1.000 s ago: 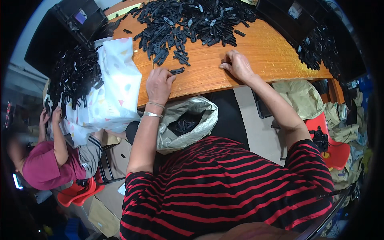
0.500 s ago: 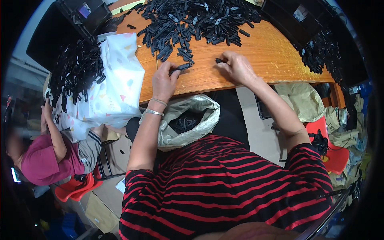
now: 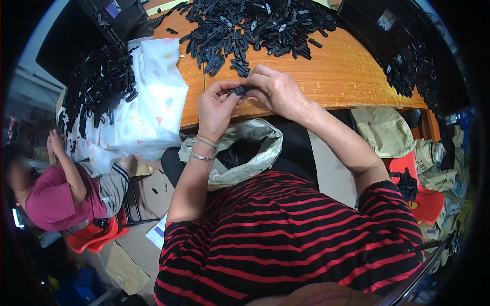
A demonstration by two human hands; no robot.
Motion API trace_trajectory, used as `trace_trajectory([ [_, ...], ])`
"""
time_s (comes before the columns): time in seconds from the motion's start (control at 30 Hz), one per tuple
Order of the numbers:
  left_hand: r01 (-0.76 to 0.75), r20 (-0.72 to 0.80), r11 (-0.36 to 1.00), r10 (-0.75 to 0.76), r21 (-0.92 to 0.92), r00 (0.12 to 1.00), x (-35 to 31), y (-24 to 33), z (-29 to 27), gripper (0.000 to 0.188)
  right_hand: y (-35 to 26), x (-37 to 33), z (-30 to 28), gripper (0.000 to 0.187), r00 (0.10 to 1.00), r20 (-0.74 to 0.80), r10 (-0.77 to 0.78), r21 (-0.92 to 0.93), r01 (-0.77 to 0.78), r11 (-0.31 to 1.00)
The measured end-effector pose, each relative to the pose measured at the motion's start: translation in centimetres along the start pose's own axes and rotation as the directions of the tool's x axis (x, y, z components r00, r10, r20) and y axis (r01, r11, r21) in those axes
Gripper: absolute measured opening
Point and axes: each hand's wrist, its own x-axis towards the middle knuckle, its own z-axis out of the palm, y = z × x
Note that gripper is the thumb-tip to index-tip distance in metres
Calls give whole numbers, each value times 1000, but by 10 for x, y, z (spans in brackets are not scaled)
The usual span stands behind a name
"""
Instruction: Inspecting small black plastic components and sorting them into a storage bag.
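Over the table's near edge my two hands meet. My left hand (image 3: 214, 109) pinches a small dark plastic piece (image 3: 239, 91) between thumb and fingers. The fingers of my right hand (image 3: 280, 94) are closed on the other end of that spot; the short black piece they held is mostly hidden, and I cannot tell whether the two are joined. Beyond my hands lies a large heap of narrow black plastic pieces (image 3: 255, 30), some with slots. Below, in my lap, a pale woven sack (image 3: 274, 140) gapes, with black things inside.
The wooden table (image 3: 347, 76) carries black bins (image 3: 377, 25) at both far corners; black pieces spill near the right one. At left, a patterned white sheet (image 3: 158, 86) lies under another dark heap (image 3: 99, 86). A co-worker in a maroon shirt (image 3: 53, 201) sits there. A red chair (image 3: 426, 201) stands right.
My right hand has moved left to meet my left hand, bringing its black piece against the other. My left hand has shifted slightly right. At far left, the co-worker's hands have moved slightly.
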Motion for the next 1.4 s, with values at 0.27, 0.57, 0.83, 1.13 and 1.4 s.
trace_trajectory([
  [0.27, -81, 59, 994, 86, -78, 995, -10, 12, 3, 23, -4, 4, -11, 24, 996, 46, 82, 211, -90, 973],
  [0.57, -329, 59, 899, 326, 290, 943, -18, 20, 8, 24, -7, 7, -15, 34, 949, 186, 255, 293, -301, 908],
  [0.83, -330, -24, 917, 344, 223, 939, -23, 18, 12, 32, -10, 2, -9, 32, 969, 127, 210, 189, -232, 954],
  [1.13, -110, -40, 986, 106, -125, 994, -23, 7, 8, 42, -13, -7, 4, 35, 946, 118, 302, 286, -323, 902],
  [1.4, 219, 13, 890, -244, 400, 970, -53, -4, -19, 21, 11, -23, 11, 29, 861, 449, 238, 385, -426, 819],
])
